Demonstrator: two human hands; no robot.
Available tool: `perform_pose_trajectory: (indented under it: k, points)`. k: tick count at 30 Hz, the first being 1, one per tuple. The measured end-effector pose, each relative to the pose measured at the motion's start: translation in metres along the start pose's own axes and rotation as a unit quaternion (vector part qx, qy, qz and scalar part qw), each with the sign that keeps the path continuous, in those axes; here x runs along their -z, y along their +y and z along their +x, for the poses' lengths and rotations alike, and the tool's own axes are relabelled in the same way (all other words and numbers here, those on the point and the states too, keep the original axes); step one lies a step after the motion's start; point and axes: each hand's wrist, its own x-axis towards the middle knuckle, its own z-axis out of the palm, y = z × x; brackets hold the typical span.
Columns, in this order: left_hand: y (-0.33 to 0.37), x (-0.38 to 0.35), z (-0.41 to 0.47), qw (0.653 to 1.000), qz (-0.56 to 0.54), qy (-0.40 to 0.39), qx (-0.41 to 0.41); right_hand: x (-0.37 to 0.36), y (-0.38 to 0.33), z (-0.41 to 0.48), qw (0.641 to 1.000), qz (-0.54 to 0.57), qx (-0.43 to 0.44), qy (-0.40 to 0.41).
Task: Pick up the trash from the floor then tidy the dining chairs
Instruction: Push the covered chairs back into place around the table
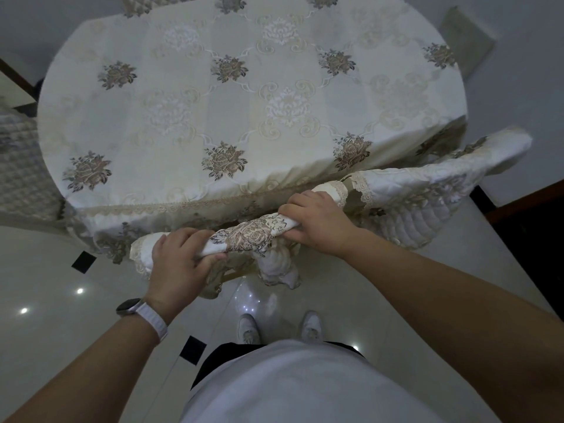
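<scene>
Head camera looks down on my fingers (183, 236), curled over the cloth-covered top rail (250, 236) of the dining chair (274, 264). My left hand (180, 261) grips the rail's left end and my right hand (317, 221) grips it farther right, thumbs on the near side. The chair back stands close against the near edge of the bench (213, 102), which is draped in a flowered cloth. A second covered chair (427, 190) stands just to the right, at the bench's corner. A quilted chair (21, 172) sits at the left edge. A watch (131, 306) circles my left wrist, and my shoes (248, 328) stand on the glossy floor (45, 285).
</scene>
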Motion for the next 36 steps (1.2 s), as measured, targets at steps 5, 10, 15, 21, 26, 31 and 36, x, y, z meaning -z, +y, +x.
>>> perform_pose_trajectory:
  k: [5,10,15,21,26,31,36]
  points:
    - [0.002,0.000,0.001,1.000,0.002,-0.004,-0.012,-0.001,0.001,-0.001,1.000,-0.004,-0.004,0.001]
    - [0.004,0.000,-0.001,1.000,0.001,-0.014,-0.001,0.004,-0.002,-0.003,1.000,-0.003,-0.010,-0.021]
    - [0.014,0.004,-0.005,1.000,0.010,-0.022,0.004,0.013,-0.001,-0.015,1.000,0.008,-0.001,-0.028]
    - [0.040,0.006,-0.010,1.000,-0.006,0.015,0.010,0.025,0.006,-0.028,1.000,-0.009,-0.002,-0.013]
    - [0.077,0.014,-0.007,0.997,0.023,0.071,-0.008,0.041,0.012,-0.029,1.000,-0.019,-0.020,0.010]
    - [0.096,0.032,-0.009,0.995,0.033,0.080,-0.047,0.064,0.005,-0.032,0.995,-0.039,-0.049,0.074]
    - [0.101,0.054,-0.013,0.990,0.044,0.094,-0.099,0.093,-0.022,-0.058,0.988,-0.052,-0.080,0.119]
